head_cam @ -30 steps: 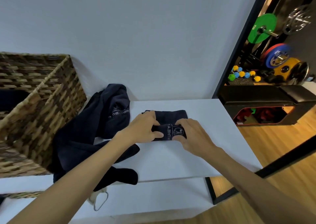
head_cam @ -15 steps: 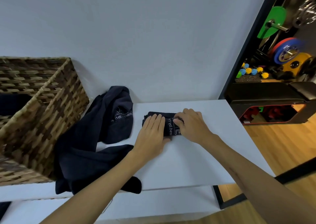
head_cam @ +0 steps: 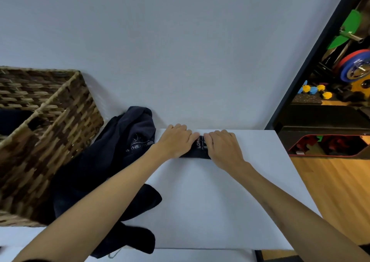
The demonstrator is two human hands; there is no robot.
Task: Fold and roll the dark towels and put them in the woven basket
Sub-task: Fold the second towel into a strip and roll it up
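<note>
**Roll nearly done at far edge of bench**

The rolled dark towel (head_cam: 197,148) lies across the white bench (head_cam: 230,191), close to the wall, w/ white lettering showing in the gap between the hands. Left hand (head_cam: 176,140) lies over its left end, right hand (head_cam: 224,147) over its right end; both palms down, fingers bent over the top of the roll & pressing it, thumbs nearly meeting at the middle.

Judgement: this is the end of the rolling step. To do it well, keep even pressure from both hands so the roll stays straight & tight, tuck the free edge under, then lift w/ a grip around the whole roll so it doesn't spring loose on the way to the basket.

Just left, a loose heap of dark towels (head_cam: 104,171) drapes from the wall side down to the bench's near edge, resting against the woven basket (head_cam: 60,133). The basket is tilted, its opening facing the person; something dark shows inside, prob. a towel, can't tell for sure.

Hidden/unclear: the towel's ends & its free edge are under the hands, fingertips can't be made out, the basket's left part is cut off. Lettering too small to read fully.
</note>
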